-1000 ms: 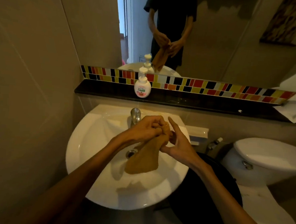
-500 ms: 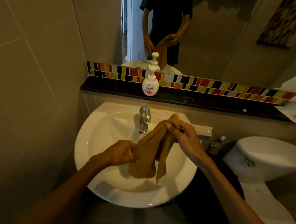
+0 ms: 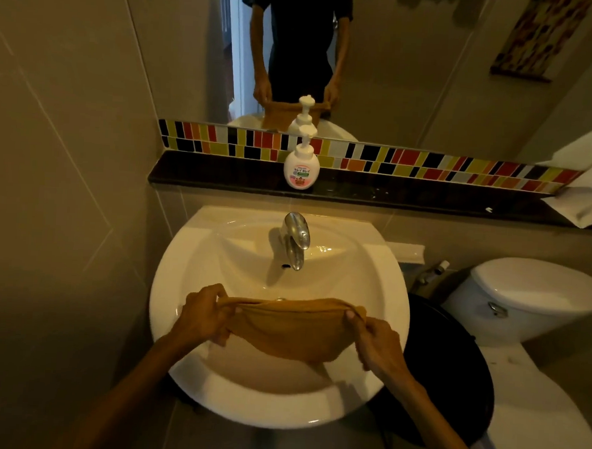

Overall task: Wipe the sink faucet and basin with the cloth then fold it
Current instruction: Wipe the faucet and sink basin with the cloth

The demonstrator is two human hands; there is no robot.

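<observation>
left hand (image 3: 203,314) was closed in a pinch on the left top corner of the cloth (image 3: 289,330), fingers curled over the edge. 0.5 s before, that hand sat low against a bunched, hanging cloth; now it had come up level with the other one. the cloth, a tan-brown towel, was pulled out flat between the 2 hands, top edge nearly straight, the rest sagging in a curve. it hung in the air over the front half of the basin (image 3: 197,253), apart from the porcelain as far as could be seen, and well clear of the faucet (image 3: 296,239) behind it. 1 s before it was a twisted wad held high near the faucet. right hand (image 3: 377,342) was closed on the right top corner, thumb on the near face; it had dropped from its raised spot and moved right. judgement: wiping looked over and the fold step had started, cloth spread ready for a 1st fold. soap bottle (image 3: 301,166) on the shelf looked untouched.
</observation>
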